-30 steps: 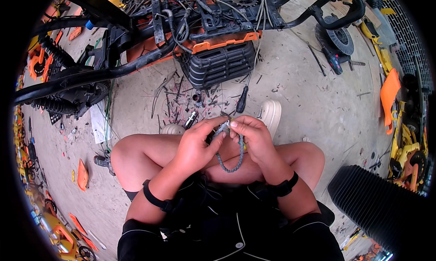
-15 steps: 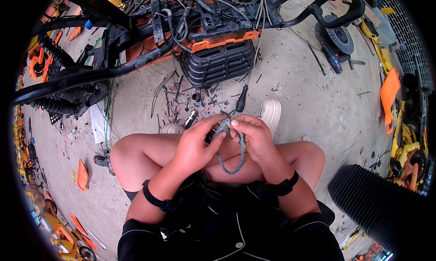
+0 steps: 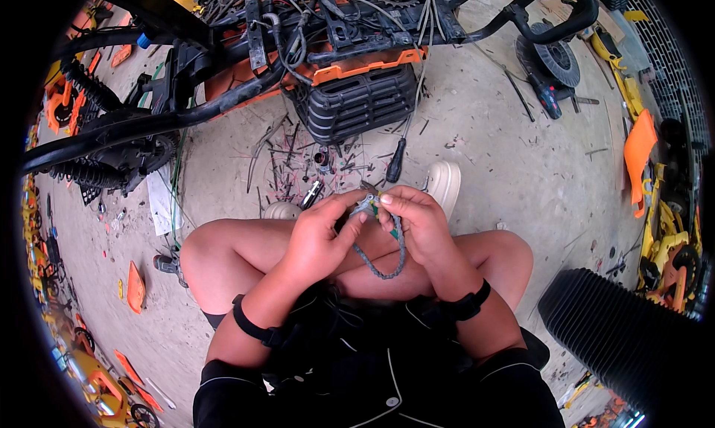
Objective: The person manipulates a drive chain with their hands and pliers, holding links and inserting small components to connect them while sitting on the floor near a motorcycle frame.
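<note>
Between my legs, my left hand [image 3: 326, 234] and my right hand [image 3: 413, 223] meet at the grey chain [image 3: 389, 274], which hangs from them in a loop. My left hand's thumb and fingers grip one part near the top. My right hand pinches the links beside it with thumb and forefinger. Small pliers [image 3: 369, 187], with a dark metal nose and partly hidden green-yellow handles, sit among my fingers; which hand holds them I cannot tell. Just beyond lie a black-handled screwdriver [image 3: 397, 158] and a black-and-silver tool [image 3: 311, 196].
A black vehicle frame [image 3: 182, 115] with an orange panel and black slatted guard [image 3: 357, 108] stands ahead. A drill [image 3: 549, 100] lies by a wheel-like disc [image 3: 557, 62]. Orange panels [image 3: 637, 160] lie right. A black ribbed object [image 3: 611, 331] is at lower right. Scraps litter the floor.
My fingers at the top of the chain have shifted slightly upward, and the hanging loop has lifted and swung a little to the right. More of the green handle shows behind it.
</note>
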A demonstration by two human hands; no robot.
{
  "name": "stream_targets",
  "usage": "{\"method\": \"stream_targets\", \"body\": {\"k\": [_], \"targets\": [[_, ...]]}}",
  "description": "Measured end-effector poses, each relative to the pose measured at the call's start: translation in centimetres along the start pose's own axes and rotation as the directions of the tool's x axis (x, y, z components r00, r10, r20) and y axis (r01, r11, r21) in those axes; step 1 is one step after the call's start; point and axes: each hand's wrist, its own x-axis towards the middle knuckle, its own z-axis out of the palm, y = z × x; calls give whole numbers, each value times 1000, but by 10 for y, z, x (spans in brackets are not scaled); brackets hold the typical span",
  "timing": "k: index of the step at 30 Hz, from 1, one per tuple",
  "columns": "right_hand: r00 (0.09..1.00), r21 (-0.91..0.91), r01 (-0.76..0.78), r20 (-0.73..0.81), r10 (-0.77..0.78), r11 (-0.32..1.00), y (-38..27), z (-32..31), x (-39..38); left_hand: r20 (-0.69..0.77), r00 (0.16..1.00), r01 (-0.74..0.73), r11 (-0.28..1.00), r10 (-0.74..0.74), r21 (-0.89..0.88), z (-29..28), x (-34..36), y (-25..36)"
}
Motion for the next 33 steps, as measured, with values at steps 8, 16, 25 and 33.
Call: {"method": "stream_targets", "body": {"k": [8, 16, 25, 33], "targets": [[993, -250, 115, 7, -117, 961, 4, -1, 0, 51, 998, -34, 995, 29, 93, -2, 0, -4], [962, -415, 264, 54, -266, 871, 6, -3, -1, -49, 995, -84, 994, 88, 75, 1, 1, -4], [952, -408, 305, 115, -283, 861, 1, -4, -1, -7, 997, -82, 996, 82, 39, -2, 2, -3], [946, -508, 325, 165, -280, 798, 0, -7, -1, -27, 996, -88, 996, 88, -2, -1, 3, -2]]}}
